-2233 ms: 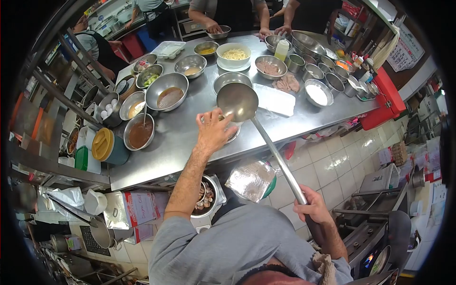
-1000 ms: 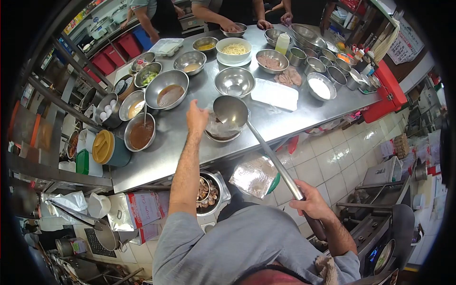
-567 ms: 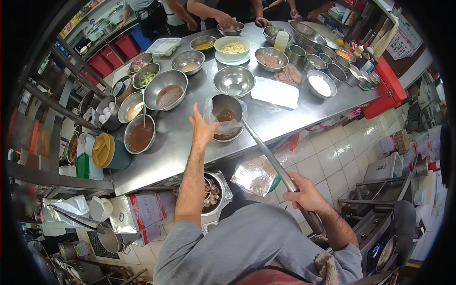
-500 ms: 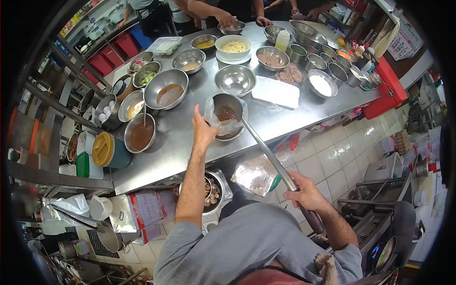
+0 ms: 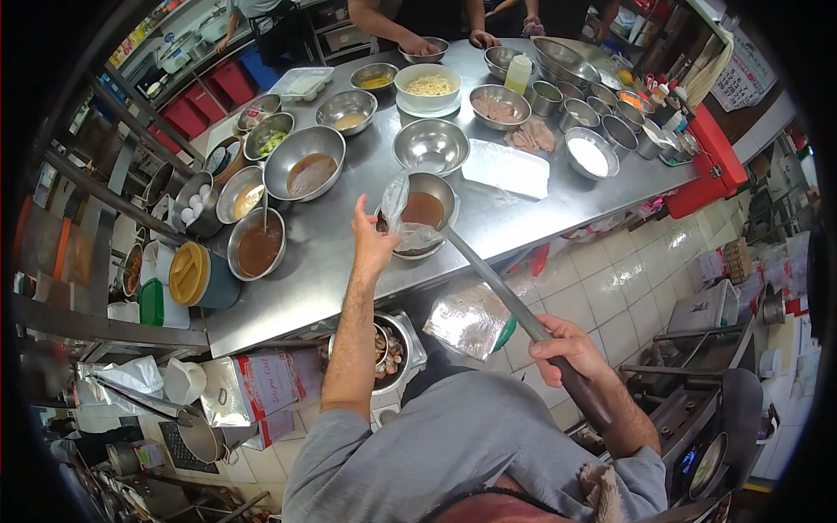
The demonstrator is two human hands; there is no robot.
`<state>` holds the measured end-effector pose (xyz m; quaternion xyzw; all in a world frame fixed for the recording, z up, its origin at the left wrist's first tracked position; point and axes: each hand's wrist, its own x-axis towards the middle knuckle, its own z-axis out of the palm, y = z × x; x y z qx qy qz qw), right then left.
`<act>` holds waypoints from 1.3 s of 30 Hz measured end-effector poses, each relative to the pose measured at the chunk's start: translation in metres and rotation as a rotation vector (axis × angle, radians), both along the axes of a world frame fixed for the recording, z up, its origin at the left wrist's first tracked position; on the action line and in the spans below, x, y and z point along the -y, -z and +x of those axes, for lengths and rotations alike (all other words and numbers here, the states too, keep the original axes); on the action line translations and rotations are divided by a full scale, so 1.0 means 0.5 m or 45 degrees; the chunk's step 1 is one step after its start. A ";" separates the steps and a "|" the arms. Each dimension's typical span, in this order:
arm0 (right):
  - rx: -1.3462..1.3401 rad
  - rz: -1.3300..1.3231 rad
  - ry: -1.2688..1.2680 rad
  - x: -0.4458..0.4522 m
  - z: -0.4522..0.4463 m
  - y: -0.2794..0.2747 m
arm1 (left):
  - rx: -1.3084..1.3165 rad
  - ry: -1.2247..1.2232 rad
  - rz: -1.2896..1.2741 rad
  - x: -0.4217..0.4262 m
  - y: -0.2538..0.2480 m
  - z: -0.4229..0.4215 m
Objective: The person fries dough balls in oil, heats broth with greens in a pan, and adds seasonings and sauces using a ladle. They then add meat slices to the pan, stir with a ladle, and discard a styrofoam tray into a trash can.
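My right hand (image 5: 565,350) is wrapped round the dark handle of a long steel ladle (image 5: 497,283). Brown sauce fills part of the ladle's cup, which is over a steel bowl (image 5: 420,254) near the table's front edge. A clear plastic bag (image 5: 397,205) lines that bowl and bunches up left of the cup. At the bag's left edge, my left hand (image 5: 373,240) grips the plastic, with one finger stretched upward. Just behind stands an empty steel bowl (image 5: 431,148). The bag hides much of the lower bowl's inside.
Bowls of brown sauce (image 5: 256,244) and broth (image 5: 303,165) stand left. A white tray (image 5: 506,170) lies right of the middle, near a bowl of white powder (image 5: 592,154). Noodles (image 5: 431,85) sit farther back. A co-worker's hand (image 5: 420,45) is in a bowl at the far edge.
The ladle's cup has levelled and moved slightly right, out from the bag's plastic, with sauce now showing in it. My right hand has turned on the handle. My left hand has stayed by the bag.
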<state>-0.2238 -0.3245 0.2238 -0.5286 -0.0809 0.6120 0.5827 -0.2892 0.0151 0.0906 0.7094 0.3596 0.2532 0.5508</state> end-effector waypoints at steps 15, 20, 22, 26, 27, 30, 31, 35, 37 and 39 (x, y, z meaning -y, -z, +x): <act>-0.225 0.010 0.162 0.025 -0.018 -0.120 | -0.041 -0.186 0.148 -0.023 -0.038 0.005; -0.275 0.083 0.209 0.036 -0.026 -0.157 | -0.064 -0.256 0.155 -0.041 -0.010 0.014; -0.283 0.081 0.222 0.041 -0.031 -0.174 | -0.064 -0.287 0.141 -0.043 -0.011 0.016; -0.350 0.123 0.227 0.055 -0.035 -0.185 | -0.031 -0.316 0.138 -0.059 0.011 0.023; -0.349 0.128 0.239 0.059 -0.037 -0.188 | -0.007 -0.332 0.107 -0.061 0.011 0.025; -0.432 0.171 0.337 0.074 -0.044 -0.192 | 0.007 -0.338 0.117 -0.054 0.009 0.022; -0.459 0.219 0.355 0.080 -0.047 -0.192 | 0.008 -0.317 0.121 -0.056 0.019 0.023; -0.531 0.325 0.507 0.122 -0.058 -0.195 | 0.071 -0.363 0.231 -0.047 0.031 0.024; -0.521 0.380 0.586 0.155 -0.064 -0.187 | 0.114 -0.381 0.218 -0.041 0.028 0.024; -0.507 0.439 0.682 0.195 -0.072 -0.177 | 0.181 -0.375 0.255 -0.041 0.029 0.028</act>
